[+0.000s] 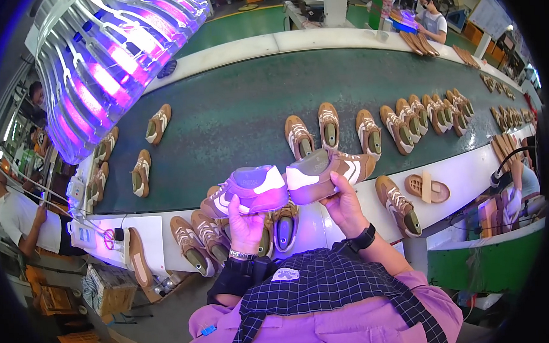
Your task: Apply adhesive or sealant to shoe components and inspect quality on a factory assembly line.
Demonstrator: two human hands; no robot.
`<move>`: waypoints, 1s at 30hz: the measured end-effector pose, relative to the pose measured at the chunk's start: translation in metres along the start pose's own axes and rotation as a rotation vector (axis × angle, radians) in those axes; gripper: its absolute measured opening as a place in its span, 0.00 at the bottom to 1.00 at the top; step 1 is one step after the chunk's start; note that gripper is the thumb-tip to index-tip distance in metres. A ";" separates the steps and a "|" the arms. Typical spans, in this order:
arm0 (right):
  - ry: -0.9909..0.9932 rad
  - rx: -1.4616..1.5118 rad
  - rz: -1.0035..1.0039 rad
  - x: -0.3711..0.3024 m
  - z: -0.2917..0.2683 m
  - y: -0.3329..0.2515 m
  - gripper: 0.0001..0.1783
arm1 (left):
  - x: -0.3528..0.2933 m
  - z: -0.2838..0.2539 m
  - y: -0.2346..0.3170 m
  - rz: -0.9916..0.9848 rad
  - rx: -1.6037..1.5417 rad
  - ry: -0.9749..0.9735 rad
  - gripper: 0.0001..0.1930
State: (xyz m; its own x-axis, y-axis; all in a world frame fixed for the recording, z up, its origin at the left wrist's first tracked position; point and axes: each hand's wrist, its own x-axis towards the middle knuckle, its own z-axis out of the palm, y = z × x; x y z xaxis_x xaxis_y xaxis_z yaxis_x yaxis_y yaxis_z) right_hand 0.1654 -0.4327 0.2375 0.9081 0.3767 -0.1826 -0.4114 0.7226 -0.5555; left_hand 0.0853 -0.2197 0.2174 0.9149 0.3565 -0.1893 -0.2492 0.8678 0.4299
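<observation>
My left hand (246, 228) is closed round a brown sneaker (251, 189) with white stripes and a white heel patch, its toe pointing left. A matching sneaker (316, 181), toe to the right, is gripped by my right hand (344, 206). The two heels face each other and nearly meet in front of my chest, under purple light. A green shoe last fills each opening. Below and beside my left hand, several like sneakers (192, 242) stand on the white bench edge. To the right of my right hand rests one more sneaker (399, 204).
A purple-lit lamp cage (116, 62) hangs at upper left. Rows of sneakers (415, 119) stand on the green conveyor belt (224, 107). A sole (431, 189) lies at right, another sole (138, 255) at left. Co-workers (432, 24) stand farther off.
</observation>
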 end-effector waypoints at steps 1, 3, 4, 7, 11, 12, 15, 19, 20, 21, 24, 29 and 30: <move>0.008 -0.006 -0.019 0.000 0.001 0.003 0.25 | 0.000 0.000 0.000 -0.003 -0.004 0.017 0.25; 0.074 -0.004 0.000 0.000 0.000 0.006 0.25 | 0.000 -0.002 0.000 0.010 0.010 0.019 0.24; 0.114 0.000 -0.008 0.001 -0.001 0.007 0.25 | 0.000 -0.002 0.000 0.003 0.005 0.034 0.24; 0.136 0.027 -0.010 0.001 -0.003 0.009 0.25 | 0.000 -0.003 0.000 -0.002 0.019 0.060 0.25; 0.115 0.041 -0.028 0.001 -0.005 0.012 0.25 | 0.003 -0.005 -0.002 -0.021 0.018 0.045 0.25; 0.125 0.036 -0.026 0.000 -0.005 0.011 0.25 | 0.003 -0.005 -0.003 -0.025 0.026 0.037 0.25; 0.147 0.022 -0.026 -0.001 -0.005 0.012 0.25 | 0.004 -0.006 -0.005 -0.027 0.030 0.030 0.25; 0.160 0.003 -0.025 -0.001 -0.005 0.012 0.24 | 0.005 -0.007 -0.005 -0.032 0.031 0.025 0.26; 0.160 0.002 -0.024 -0.001 -0.005 0.013 0.24 | 0.005 -0.008 -0.005 -0.030 0.041 0.028 0.26; 0.163 -0.003 -0.025 -0.001 -0.005 0.013 0.24 | 0.005 -0.008 -0.005 -0.028 0.050 0.031 0.26; 0.176 -0.011 -0.027 0.000 -0.006 0.015 0.23 | 0.006 -0.009 -0.005 -0.026 0.049 0.027 0.27; 0.190 -0.041 -0.044 0.002 -0.010 0.020 0.23 | 0.006 -0.010 -0.007 -0.023 0.054 0.051 0.26; 0.171 -0.043 -0.057 0.002 -0.011 0.020 0.23 | 0.006 -0.010 -0.007 -0.016 0.057 0.030 0.25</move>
State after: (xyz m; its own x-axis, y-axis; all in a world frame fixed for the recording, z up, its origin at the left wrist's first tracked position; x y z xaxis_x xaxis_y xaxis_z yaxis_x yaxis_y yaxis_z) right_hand 0.1601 -0.4234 0.2172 0.9315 0.2289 -0.2827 -0.3581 0.7131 -0.6026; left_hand 0.0889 -0.2204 0.2040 0.9084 0.3539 -0.2224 -0.2155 0.8525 0.4763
